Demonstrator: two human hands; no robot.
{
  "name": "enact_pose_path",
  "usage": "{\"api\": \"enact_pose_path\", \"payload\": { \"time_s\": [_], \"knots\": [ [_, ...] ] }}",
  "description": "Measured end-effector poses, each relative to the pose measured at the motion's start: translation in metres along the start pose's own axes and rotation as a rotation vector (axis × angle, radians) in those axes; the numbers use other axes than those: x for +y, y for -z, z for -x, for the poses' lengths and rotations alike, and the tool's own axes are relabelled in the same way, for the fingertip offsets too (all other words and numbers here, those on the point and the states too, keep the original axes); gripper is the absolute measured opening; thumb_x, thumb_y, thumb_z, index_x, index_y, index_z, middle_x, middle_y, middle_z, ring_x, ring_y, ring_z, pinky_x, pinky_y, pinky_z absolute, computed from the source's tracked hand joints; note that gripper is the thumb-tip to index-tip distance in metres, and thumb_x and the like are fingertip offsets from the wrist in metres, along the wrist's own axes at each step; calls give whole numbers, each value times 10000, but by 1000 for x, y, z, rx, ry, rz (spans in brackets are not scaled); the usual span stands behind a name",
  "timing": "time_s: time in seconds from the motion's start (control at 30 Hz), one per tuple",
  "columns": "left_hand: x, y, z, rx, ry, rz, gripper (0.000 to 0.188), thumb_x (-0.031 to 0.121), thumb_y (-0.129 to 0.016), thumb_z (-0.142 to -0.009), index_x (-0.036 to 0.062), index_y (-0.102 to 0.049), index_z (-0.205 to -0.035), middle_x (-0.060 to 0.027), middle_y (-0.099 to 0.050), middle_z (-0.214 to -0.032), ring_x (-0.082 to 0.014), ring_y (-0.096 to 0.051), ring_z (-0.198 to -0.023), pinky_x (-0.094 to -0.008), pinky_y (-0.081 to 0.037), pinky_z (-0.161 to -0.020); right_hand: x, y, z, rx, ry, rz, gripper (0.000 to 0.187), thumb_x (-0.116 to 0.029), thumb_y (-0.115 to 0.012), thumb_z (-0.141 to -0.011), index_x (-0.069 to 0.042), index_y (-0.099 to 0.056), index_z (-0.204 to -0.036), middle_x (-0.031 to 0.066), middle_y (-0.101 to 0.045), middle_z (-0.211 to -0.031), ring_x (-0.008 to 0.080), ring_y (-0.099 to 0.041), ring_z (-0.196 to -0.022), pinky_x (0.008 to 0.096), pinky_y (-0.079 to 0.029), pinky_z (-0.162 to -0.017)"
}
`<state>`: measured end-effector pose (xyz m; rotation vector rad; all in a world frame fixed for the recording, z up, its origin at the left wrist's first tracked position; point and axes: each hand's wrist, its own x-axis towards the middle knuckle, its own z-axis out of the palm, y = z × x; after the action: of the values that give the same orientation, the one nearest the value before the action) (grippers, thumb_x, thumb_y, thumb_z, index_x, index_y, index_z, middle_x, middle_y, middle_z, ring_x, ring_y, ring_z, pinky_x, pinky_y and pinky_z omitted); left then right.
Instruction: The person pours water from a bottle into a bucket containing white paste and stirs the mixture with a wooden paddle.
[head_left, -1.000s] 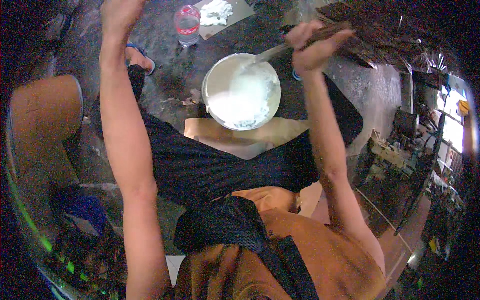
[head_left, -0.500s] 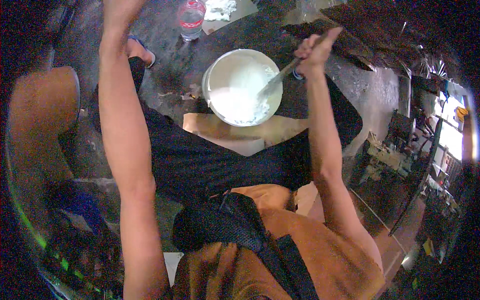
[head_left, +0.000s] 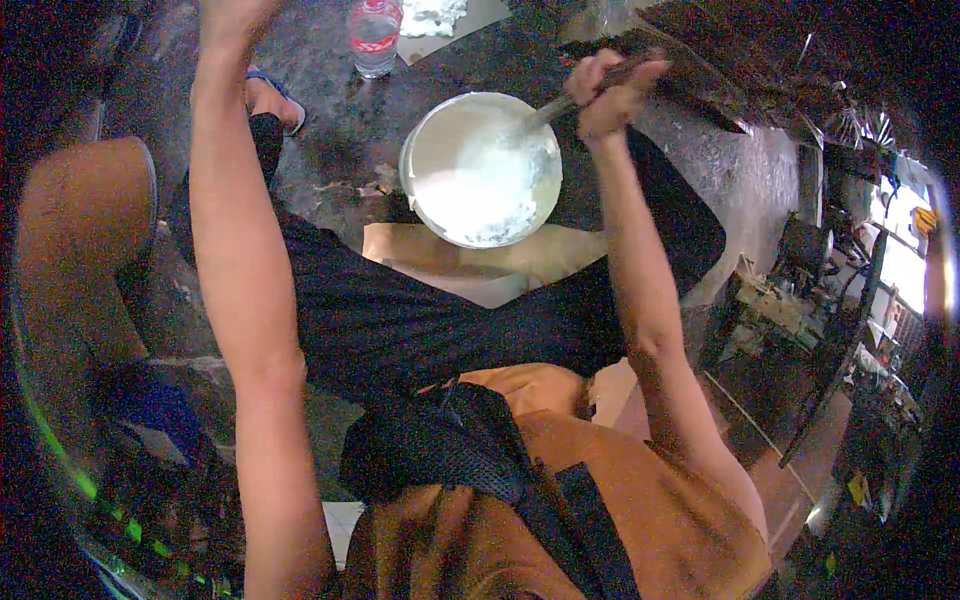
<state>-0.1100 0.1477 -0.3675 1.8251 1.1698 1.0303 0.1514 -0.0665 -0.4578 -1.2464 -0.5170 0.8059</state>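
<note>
A white bucket (head_left: 412, 185) stands on the dark floor between my legs, holding a bright white paste or powder that glares in the light. My right hand (head_left: 612, 95) is closed around the upper end of a stick (head_left: 555, 110), held at a slant beyond the bucket's right rim. The stick's lower end reaches into the bucket and is blurred by motion. My left arm stretches far forward past the bucket's left side. Only the wrist and the base of my left hand (head_left: 235, 18) show at the top edge; its fingers are out of the picture.
A clear plastic bottle with a red label (head_left: 375, 40) stands beyond the bucket, beside a pale board (head_left: 455, 38) carrying a white lump. Cardboard (head_left: 420, 245) lies on the near side of the bucket. At left is another person's bent leg (head_left: 90, 220). Clutter (head_left: 780, 300) fills the right side.
My right hand has moved slightly left, and the stick has swung toward the bucket's far side, lying flatter. The bucket and bottle sit slightly higher and further left in view.
</note>
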Motion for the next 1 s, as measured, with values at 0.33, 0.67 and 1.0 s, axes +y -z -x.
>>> {"api": "enact_pose_path", "payload": {
  "time_s": [0.33,0.67,1.0],
  "knots": [
    [2,6,3,19,-1,42,321,225,-638,-870,-39,-612,-1052,-56,-643,-847,-110,-588,-767,-244,-464,-673,15,13,22,382,-299,-23,754,-877,-326,-691,-146,-297,-510,-11,-263,-437,126,-236,-372,270,-194,-391],
    [0,0,4,4,1,57,333,230,-635,-874,-42,-606,-1065,-41,-629,-823,-102,-574,-754,-240,-456,-663,21,25,42,341,-257,-235,760,-877,-284,-703,-145,-302,-500,-10,-253,-413,130,-229,-346,264,-198,-378],
    [4,2,14,13,-33,69,314,224,-636,-874,-39,-609,-1042,-23,-606,-790,-86,-548,-723,-226,-435,-642,-51,5,33,192,18,-213,814,-919,-238,-651,-128,-327,-483,8,-275,-399,140,-232,-360,281,-198,-407]
  ]
}}
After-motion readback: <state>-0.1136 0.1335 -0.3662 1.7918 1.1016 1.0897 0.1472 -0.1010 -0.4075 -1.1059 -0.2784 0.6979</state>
